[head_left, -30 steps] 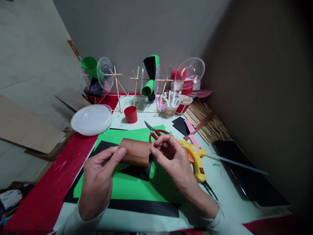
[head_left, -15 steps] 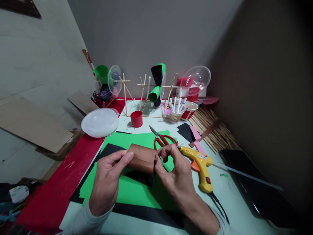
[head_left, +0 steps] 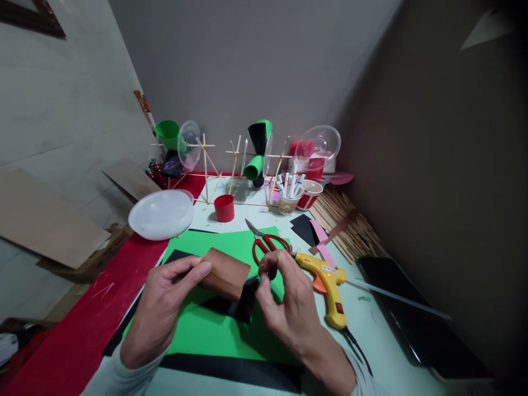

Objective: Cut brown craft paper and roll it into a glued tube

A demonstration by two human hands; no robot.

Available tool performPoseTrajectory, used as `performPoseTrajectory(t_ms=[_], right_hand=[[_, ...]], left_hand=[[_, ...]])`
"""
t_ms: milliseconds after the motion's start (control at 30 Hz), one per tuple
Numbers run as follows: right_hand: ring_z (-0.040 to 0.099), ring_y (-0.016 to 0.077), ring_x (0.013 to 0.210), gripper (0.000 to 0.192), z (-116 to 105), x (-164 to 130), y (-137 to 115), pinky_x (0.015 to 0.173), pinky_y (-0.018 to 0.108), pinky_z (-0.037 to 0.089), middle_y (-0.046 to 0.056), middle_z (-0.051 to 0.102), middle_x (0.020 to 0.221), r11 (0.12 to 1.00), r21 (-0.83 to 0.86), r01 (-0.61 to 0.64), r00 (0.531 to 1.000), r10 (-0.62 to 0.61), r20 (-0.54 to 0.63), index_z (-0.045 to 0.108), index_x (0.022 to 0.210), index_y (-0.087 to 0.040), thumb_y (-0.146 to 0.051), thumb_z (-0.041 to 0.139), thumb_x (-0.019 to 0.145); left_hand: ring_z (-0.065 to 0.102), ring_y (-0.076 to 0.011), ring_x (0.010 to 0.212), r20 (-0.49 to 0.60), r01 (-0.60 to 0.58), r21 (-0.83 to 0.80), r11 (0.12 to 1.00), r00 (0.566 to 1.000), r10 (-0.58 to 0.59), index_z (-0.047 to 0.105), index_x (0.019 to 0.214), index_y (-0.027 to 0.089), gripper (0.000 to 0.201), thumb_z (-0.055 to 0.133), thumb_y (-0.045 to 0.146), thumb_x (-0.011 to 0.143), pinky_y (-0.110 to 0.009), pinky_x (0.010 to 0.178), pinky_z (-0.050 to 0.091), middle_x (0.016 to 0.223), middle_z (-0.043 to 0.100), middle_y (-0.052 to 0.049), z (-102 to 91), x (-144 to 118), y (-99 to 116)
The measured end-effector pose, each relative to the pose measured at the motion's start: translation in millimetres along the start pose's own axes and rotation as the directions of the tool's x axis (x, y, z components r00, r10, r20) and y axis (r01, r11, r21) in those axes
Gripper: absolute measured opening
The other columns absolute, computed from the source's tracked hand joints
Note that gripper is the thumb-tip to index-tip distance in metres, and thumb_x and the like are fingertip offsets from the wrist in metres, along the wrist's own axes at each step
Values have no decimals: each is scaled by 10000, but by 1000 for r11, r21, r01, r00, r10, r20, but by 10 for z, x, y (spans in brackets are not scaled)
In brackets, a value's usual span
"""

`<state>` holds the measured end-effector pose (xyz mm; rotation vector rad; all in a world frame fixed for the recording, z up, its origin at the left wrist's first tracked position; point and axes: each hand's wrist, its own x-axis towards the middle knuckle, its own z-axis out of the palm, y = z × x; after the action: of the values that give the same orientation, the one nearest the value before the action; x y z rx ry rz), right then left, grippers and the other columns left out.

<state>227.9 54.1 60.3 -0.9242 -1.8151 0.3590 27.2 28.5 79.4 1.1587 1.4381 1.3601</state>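
I see my left hand (head_left: 165, 300) pinching the brown folded paper piece (head_left: 225, 273) above the green paper sheet (head_left: 214, 324) mid-desk. My right hand (head_left: 284, 308) seems closed on its black paper end (head_left: 246, 294), beside the yellow glue gun (head_left: 325, 280).

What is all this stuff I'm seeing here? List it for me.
brown roll: 1, brown, held over the green sheet
black piece: 1, black, at the roll's right end
green sheet: 1, green, under the hands
scissors: 1, red handles, behind the hands
glue gun: 1, yellow, right of the hands
red cup: 1, red, behind the sheet
white bowl: 1, white, far left
marker cup: 1, markers inside, back
left hand: holds the roll
right hand: pinches the black piece
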Motion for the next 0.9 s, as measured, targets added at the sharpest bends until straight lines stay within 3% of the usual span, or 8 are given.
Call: performPoseTrajectory(t_ms=[100,267,367,467,600,700,800,900], right_hand=[[536,185,740,165,-62,37,-41,699,320,454,15,550,784,999,19,41,999,-42,24,471,874,-232,-68,467,863],[611,212,947,177,-144,72,-111,824,343,524,71,659,1022,985,174,22,928,-85,362,560,1116,-217,-170,559,945],[609,224,1005,185,-164,68,-128,872,361,538,92,643,1078,986,163,25,927,-84,366,570,1153,-222,-189,548,972],[592,234,1070,186,-176,71,-123,929,376,524,118,622,1158,984,161,70,932,-123,342,587,1144,-207,-169,551,965],[610,184,891,123,-167,67,-99,796,295,526,88,638,985,976,218,29,904,-119,411,605,1012,-178,-156,484,1013],[596,169,797,142,-137,47,-83,731,277,500,67,633,870,971,235,28,942,-104,318,615,906,-167,-145,512,1001],[633,153,796,121,-104,29,-87,742,251,499,65,671,865,966,259,0,986,-43,163,643,890,-157,-123,563,973],[683,145,827,102,-79,25,-108,771,226,516,68,721,877,963,269,-14,1000,7,27,674,876,-154,-105,611,941]], left_hand=[[582,-156,631,249,-191,226,955,959,133,753,656,221,293,736,472,806,-210,585,450,668,667,-13,-68,45,81],[617,-175,680,612,-530,318,786,748,256,734,729,269,262,595,350,936,-233,695,472,679,682,5,-77,61,239],[607,-198,780,674,-655,322,684,666,320,741,828,299,200,579,276,942,-278,822,461,754,698,4,-64,59,263],[584,-202,829,691,-725,375,578,634,347,721,880,293,219,536,198,949,-313,855,436,818,689,-4,-52,71,249],[571,-204,866,707,-809,422,409,577,410,661,823,251,231,508,141,957,-361,869,412,818,649,-4,-4,108,274],[592,-221,1079,668,-854,386,348,519,534,670,948,237,200,522,104,964,-412,1038,379,916,670,-22,60,98,317],[562,-220,1200,415,-778,457,431,615,670,665,1158,247,233,615,160,948,-370,1052,398,1170,666,-54,111,26,294],[619,-195,1045,-23,-466,445,765,848,530,683,1089,267,179,687,317,917,-311,941,453,1108,686,-25,130,-63,180]])
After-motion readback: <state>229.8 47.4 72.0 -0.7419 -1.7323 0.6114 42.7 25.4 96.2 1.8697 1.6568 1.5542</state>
